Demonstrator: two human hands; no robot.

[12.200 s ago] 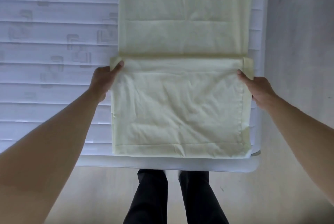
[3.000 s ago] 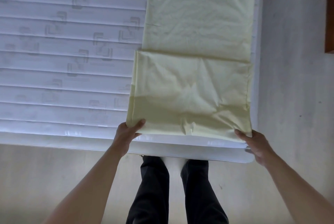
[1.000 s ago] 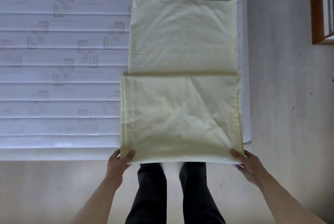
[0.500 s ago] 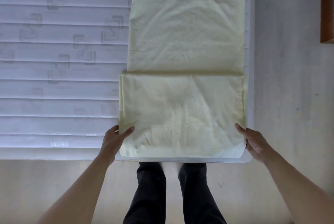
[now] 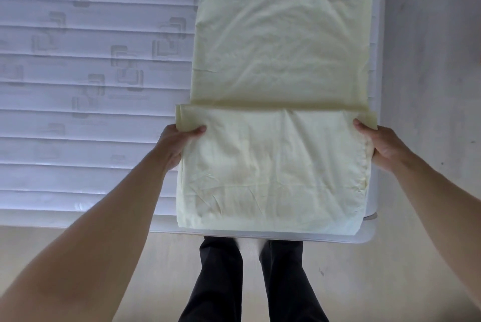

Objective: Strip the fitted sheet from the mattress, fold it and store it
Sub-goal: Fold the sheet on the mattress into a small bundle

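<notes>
We see the left hand [image 5: 173, 146] pinching the left edge of the pale yellow fitted sheet [image 5: 276, 103], thumb on top and fingers curled under the fabric, while the right hand [image 5: 378, 143] pinches the right edge the same way. Both grip the folded-over top layer just below its fold line at mid-frame. The sheet lies flat in 2 panels on the right part of the white quilted mattress [image 5: 91, 87], its lower edge at the mattress's near border.

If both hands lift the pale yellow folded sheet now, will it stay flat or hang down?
The pale yellow folded sheet probably sags between the left hand and right hand: it creases softly. It looks light, and its layers may slip apart.
</notes>
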